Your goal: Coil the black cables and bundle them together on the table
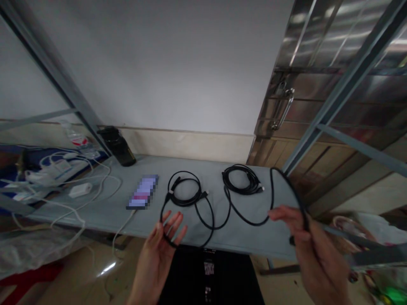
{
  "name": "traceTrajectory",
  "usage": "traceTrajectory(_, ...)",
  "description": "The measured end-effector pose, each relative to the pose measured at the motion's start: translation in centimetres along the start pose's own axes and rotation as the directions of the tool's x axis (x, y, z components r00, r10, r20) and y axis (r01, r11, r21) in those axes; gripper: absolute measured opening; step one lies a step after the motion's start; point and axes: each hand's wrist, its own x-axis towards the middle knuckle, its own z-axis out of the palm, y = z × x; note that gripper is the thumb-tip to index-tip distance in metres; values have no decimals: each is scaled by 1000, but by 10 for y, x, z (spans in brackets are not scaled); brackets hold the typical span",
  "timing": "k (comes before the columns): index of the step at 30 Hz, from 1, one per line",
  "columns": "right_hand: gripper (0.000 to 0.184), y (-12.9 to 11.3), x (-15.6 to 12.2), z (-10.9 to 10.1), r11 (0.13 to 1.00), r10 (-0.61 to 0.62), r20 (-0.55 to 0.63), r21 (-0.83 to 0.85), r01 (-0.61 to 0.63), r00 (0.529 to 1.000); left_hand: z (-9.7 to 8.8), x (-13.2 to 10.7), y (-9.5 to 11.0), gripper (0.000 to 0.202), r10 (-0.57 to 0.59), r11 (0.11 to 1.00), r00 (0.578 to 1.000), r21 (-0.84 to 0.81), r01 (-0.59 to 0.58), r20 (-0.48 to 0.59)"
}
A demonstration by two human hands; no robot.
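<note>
Two black coiled cables lie on a grey tabletop: a left coil (185, 203) and a right coil (254, 182), with connector ends showing. My left hand (163, 241) is palm up at the table's front edge, its fingers apart. A loop of the left cable runs across it, between thumb and fingers. On the right, my right hand (305, 237) is closed on a raised stretch of black cable (291, 186) that arches above the table and leads to the right coil. A short dark end sticks out below those fingers. The motion blurs this hand slightly.
A phone (143, 192) with a blurred screen and a plugged-in white cable lies left of the coils. Behind it stands a dark bottle (117, 146). White cords, a white adapter (80, 190) and a clear bottle (81, 140) are farther left. Metal posts (346, 89) flank the table.
</note>
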Motion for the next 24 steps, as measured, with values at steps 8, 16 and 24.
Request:
traceTrajectory(8, 64, -14, -43, 102, 956, -212, 690, -1, 294, 692, 2, -16, -39, 38, -283, 958, 929, 15, 288, 240)
traceTrajectory(16, 71, 17, -86, 143, 914, -202, 769, -74, 398, 606, -2, -11, -30, 48, -206, 978, 938, 88, 189, 279)
traceTrajectory(24, 42, 10, -59, 154, 887, -257, 797, -29, 460, 546, 18, -9, 6, 56, -90, 985, 902, 173, 17, 422)
